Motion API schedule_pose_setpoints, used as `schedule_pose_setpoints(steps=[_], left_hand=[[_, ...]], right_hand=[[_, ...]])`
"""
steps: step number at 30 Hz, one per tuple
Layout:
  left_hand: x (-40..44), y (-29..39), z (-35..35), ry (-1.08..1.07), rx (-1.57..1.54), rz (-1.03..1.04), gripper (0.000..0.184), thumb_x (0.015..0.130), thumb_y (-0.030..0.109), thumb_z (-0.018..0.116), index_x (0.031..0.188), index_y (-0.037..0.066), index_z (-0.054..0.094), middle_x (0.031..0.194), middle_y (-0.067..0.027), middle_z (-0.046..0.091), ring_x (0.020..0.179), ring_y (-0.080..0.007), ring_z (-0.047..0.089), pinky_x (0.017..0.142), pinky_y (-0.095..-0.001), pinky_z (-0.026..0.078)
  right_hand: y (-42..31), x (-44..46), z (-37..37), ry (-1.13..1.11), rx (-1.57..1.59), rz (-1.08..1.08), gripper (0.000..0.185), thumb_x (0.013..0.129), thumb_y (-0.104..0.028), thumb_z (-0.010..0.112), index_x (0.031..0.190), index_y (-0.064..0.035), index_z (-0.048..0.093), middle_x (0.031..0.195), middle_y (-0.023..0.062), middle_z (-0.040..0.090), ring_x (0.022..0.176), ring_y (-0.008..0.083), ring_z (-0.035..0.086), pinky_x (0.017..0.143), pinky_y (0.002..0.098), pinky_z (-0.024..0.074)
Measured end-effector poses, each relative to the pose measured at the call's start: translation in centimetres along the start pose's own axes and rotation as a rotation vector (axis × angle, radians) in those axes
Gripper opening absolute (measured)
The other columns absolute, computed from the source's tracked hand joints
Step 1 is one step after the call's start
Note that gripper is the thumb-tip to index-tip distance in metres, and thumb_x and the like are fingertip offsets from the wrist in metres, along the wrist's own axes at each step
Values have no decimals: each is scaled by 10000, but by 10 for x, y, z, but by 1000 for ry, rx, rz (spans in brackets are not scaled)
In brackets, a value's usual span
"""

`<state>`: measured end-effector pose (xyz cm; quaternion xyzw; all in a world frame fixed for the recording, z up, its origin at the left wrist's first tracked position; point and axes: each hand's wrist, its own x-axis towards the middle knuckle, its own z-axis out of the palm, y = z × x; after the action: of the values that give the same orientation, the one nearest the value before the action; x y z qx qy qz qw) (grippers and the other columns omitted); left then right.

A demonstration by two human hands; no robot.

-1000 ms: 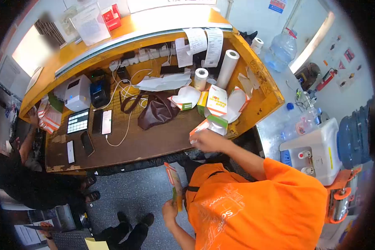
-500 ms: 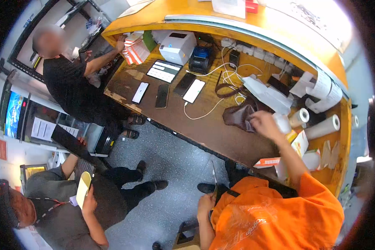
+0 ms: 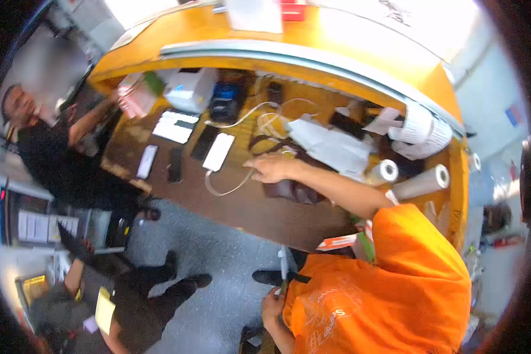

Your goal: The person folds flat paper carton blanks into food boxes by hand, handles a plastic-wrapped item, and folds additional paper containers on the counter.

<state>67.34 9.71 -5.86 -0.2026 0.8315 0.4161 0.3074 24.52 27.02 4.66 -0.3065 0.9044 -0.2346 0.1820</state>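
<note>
My right hand (image 3: pixel 271 169) reaches over the desk, its fingers partly stretched out, beside a white charging cable (image 3: pixel 220 193). The cable leads to a phone with a lit white screen (image 3: pixel 218 152) just left of my fingertips. Beneath my right forearm lies a dark brown leather-looking bag (image 3: pixel 292 192), partly hidden. My left hand (image 3: pixel 271 307), low by my orange shirt (image 3: pixel 389 283), is closed around a thin long object (image 3: pixel 284 265), pale at the top and dark lower down; its kind is unclear.
The wooden desk (image 3: pixel 236 218) also holds a tablet (image 3: pixel 175 126), two dark phones, a white printer (image 3: pixel 189 91), a blue-black device (image 3: pixel 225 100) and paper rolls (image 3: pixel 422 182). One person in black (image 3: pixel 53 153) stands at its left end; another (image 3: pixel 94 295) stands lower left.
My right hand has left the brown bag and moved left toward the lit phone and its cable. The view has shifted. My left hand still grips the thin object.
</note>
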Motion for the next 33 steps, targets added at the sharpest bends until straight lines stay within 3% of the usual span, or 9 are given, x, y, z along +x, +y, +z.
schedule_pose_setpoints(steps=[3,8,11,13,15,20,22,26,33], left_hand=[[16,-22,9,24,53,47,410,857,268,646,1208,56,649,834,-198,704,799,-348,691,722,-452,526],[23,-10,-2,14,104,140,375,862,266,660,1159,36,670,691,-181,666,665,-314,674,624,-451,495],[29,9,-10,0,137,139,338,857,221,682,1138,33,669,628,-180,642,595,-318,654,590,-453,473],[35,5,-14,7,123,143,345,859,231,690,1140,33,665,669,-203,658,642,-353,672,607,-465,474],[39,-9,-13,41,160,172,368,864,275,694,1134,26,665,741,-218,676,691,-344,683,624,-451,493],[34,3,-21,17,95,85,372,884,291,687,1129,12,658,811,-226,698,729,-303,696,628,-420,506],[29,7,-20,8,92,93,352,874,231,663,1170,41,656,794,-243,687,750,-407,681,665,-481,500],[40,-57,4,58,14,63,347,885,226,655,1169,27,653,775,-228,686,743,-390,689,648,-466,492],[10,7,-16,35,7,23,308,892,183,644,1156,24,655,803,-231,693,756,-349,702,659,-441,508]], right_hand=[[59,-73,-78,27,-17,70,271,844,-255,577,962,-36,685,859,214,684,805,391,656,735,481,506],[189,-194,-137,82,78,379,277,851,-208,513,786,17,662,678,135,652,596,201,624,561,365,505],[217,-237,-142,-353,-233,750,269,799,-152,502,805,30,700,736,178,679,637,246,653,585,389,516],[239,-254,-127,-3,-433,761,255,748,-114,509,809,28,713,789,216,687,672,303,664,642,429,528],[250,-259,-137,-33,-646,931,266,743,-117,514,844,16,721,862,222,695,751,346,673,745,454,535],[276,-280,-138,40,-556,1075,268,749,-132,522,892,7,700,913,218,676,801,347,655,775,453,521],[286,-285,-127,39,-505,1116,271,751,-138,525,911,4,692,933,217,669,821,347,648,787,453,516],[305,-299,-95,16,-423,1198,282,756,-150,531,950,-4,676,973,214,653,860,347,634,811,452,505],[333,-305,-64,28,-325,1277,314,765,-171,542,1017,-17,647,1043,209,627,930,348,608,853,452,487]])
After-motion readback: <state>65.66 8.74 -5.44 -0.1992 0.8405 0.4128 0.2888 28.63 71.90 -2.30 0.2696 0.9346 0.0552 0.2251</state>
